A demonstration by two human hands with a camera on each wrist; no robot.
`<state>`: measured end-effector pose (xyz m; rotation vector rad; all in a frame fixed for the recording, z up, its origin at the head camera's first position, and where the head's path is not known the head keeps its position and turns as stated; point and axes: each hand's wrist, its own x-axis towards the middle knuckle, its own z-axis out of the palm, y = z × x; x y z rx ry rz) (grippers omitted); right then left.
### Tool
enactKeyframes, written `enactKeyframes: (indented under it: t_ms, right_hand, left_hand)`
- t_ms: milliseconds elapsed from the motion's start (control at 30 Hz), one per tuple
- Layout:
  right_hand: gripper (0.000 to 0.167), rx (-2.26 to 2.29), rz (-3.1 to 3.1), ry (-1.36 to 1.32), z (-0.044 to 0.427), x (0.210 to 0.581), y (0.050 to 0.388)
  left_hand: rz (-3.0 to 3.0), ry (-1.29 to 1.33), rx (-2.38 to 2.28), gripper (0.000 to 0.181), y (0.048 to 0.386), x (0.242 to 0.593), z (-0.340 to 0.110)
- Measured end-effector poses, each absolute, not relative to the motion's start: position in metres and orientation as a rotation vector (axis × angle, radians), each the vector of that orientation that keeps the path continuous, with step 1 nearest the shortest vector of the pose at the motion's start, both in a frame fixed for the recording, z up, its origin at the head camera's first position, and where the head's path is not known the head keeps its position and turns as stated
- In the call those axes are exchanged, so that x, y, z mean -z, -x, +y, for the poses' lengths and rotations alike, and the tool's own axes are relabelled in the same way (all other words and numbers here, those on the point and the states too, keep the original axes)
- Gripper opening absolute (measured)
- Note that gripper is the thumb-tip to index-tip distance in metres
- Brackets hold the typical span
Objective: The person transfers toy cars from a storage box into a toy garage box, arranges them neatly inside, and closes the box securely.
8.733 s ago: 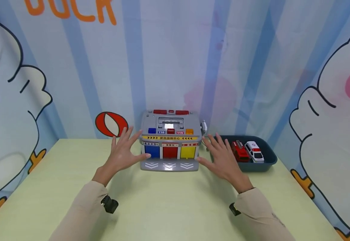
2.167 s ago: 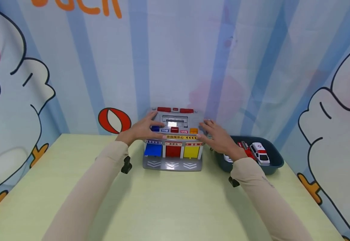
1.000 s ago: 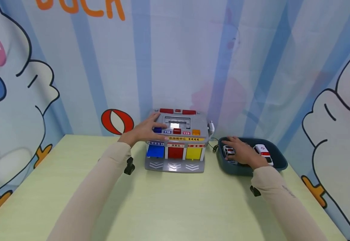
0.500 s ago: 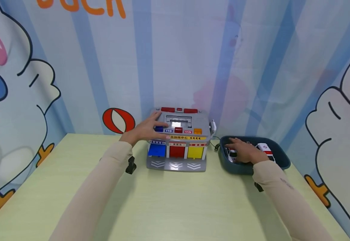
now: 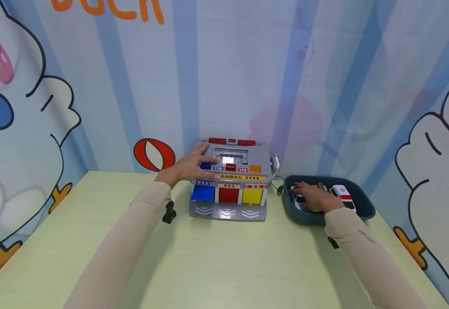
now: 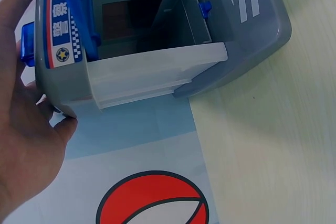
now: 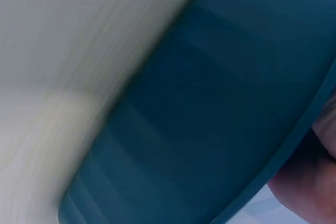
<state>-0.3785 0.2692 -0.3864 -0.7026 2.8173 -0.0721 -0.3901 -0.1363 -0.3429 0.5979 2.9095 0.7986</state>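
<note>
A grey toy emergency station [image 5: 255, 155] with blue, red and yellow doors stands at the table's back. My left hand [image 5: 189, 166] grips its roof's left end, fingers spread on top and thumb along the front. Its blue door [image 5: 203, 193] is swung up; the left wrist view shows the bay [image 6: 147, 24] behind it. My right hand [image 5: 314, 198] reaches into the dark teal bin [image 5: 305, 219], over a black-and-white toy car [image 5: 298, 202]. Its fingertips are partly hidden; in the right wrist view bent fingers [image 7: 310, 182] show past the rim.
In the bin, a red toy truck [image 5: 322, 186] is partly covered by my right hand, and a white toy ambulance [image 5: 343, 194] lies to the right. A toy handset [image 5: 275, 164] hangs on the station's right side, with a coiled cord [image 5: 280, 190] beside the bin.
The blue door, down at first, is now raised. My right hand has moved from the station into the bin and sunk lower onto the toy car. My left hand stays on the roof.
</note>
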Motion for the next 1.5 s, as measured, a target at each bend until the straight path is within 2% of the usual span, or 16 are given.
enactKeyframes:
  t_ms: [1033, 1500]
  right_hand:
    - [0.057, 0.127, 2.79, 0.643, 0.266, 0.383, 0.387]
    - [0.05, 0.129, 2.767, 0.757, 0.264, 0.39, 0.39]
  left_hand:
    - [2.939, -0.609, -0.778, 0.074, 0.391, 0.341, -0.136]
    - [2.921, -0.606, -0.802, 0.075, 0.39, 0.345, -0.138]
